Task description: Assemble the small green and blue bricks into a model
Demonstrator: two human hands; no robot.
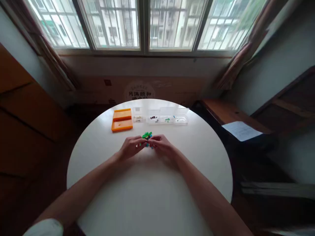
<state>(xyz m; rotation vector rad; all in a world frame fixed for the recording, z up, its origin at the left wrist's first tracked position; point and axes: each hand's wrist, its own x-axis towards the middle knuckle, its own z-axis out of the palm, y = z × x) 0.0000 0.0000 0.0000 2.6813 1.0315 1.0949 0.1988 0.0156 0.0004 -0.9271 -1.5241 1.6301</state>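
Sm. green/blue pcs [147, 134] (plus dark bits [147, 138], prob. brown), clustered on far half of white table [147, 196].

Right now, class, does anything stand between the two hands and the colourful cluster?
Nothing visible does. The left hand and right hand are both right at the colourful cluster; the orange case and clear boxes sit beyond it, out of the way.
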